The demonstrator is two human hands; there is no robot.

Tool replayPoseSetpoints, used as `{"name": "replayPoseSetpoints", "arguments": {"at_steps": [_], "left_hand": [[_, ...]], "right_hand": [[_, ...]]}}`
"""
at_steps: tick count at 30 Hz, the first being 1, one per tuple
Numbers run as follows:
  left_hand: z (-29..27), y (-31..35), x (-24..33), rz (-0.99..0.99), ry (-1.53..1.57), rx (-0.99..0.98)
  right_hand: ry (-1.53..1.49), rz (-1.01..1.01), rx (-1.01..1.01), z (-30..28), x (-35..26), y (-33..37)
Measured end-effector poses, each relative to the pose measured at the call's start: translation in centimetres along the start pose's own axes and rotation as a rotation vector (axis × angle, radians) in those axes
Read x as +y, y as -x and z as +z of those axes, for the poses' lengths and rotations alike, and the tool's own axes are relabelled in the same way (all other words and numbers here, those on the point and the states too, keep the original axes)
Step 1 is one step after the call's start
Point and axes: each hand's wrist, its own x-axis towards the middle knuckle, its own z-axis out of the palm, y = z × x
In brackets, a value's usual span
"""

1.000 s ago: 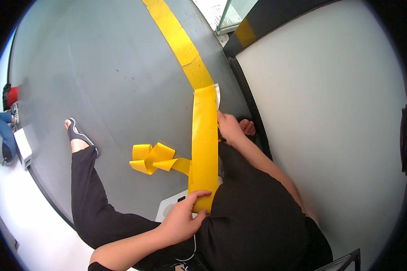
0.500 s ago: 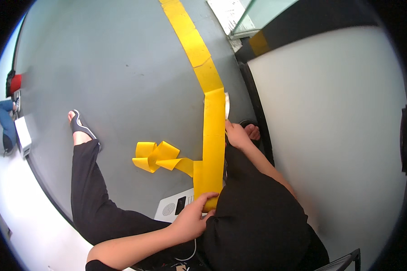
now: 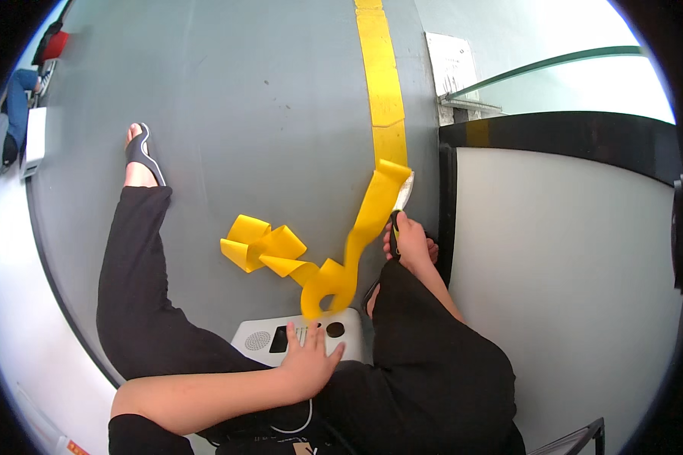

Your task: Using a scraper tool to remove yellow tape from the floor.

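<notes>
My right hand [image 3: 410,243] is closed around the black-and-yellow handle of a scraper [image 3: 404,192]. Its pale metal blade lies at the edge of a yellow floor-tape line [image 3: 385,83], beneath a lifted end of tape. From there the loosened yellow tape [image 3: 363,220] runs back in a curl, then lies in loops on the grey floor to the left. My left hand [image 3: 310,365] has its fingers spread, holding nothing, just behind the tape curl. It hovers over or touches a light grey device [image 3: 347,343] with a round grille and dark screen; which of these cannot be told.
A grey-white panel [image 3: 561,220] with a black base stands close on my right. Past it are a glass edge [image 3: 546,70] and a papered patch [image 3: 451,64]. My sandalled left foot [image 3: 138,155] rests on the floor. A seated person [image 3: 17,114] and a white box [image 3: 34,140] are far left.
My left hand has let go of the tape and spread its fingers. The tape, flat and stretched before, has gone slack and curled. My view has turned, so the scraper shows more clearly.
</notes>
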Motion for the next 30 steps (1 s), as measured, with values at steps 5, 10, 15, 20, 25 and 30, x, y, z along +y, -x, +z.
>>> {"name": "replayPoseSetpoints", "arguments": {"at_steps": [5, 10, 15, 20, 25, 30], "left_hand": [[-2.3, -0.3, -1.2, -0.035, -0.139, -0.387], [-16.9, 4.4, -8.3, -0.388, 0.132, 0.038], [-21.7, 10.7, -21.6, -1.045, 0.147, 0.355], [-12.5, 11.6, -35.6, -1.085, 0.614, 0.468], [-14.4, 10.8, -34.2, -1.196, 0.585, 0.299], [-12.5, 10.7, -35.7, -1.231, 0.454, 0.318]], "right_hand": [[0.115, -0.055, 0.045, -0.9, 2.7, -1.6], [0.16, -0.009, -0.02, -1.0, 0.6, 0.0], [0.087, -0.049, 0.026, 0.0, -0.3, 0.2], [0.142, 0.012, -0.112, -1.1, 3.4, -0.8], [0.041, 0.098, 0.007, 0.1, -1.6, -0.1], [0.078, -0.019, -0.018, -0.3, 1.7, -0.6]]}}
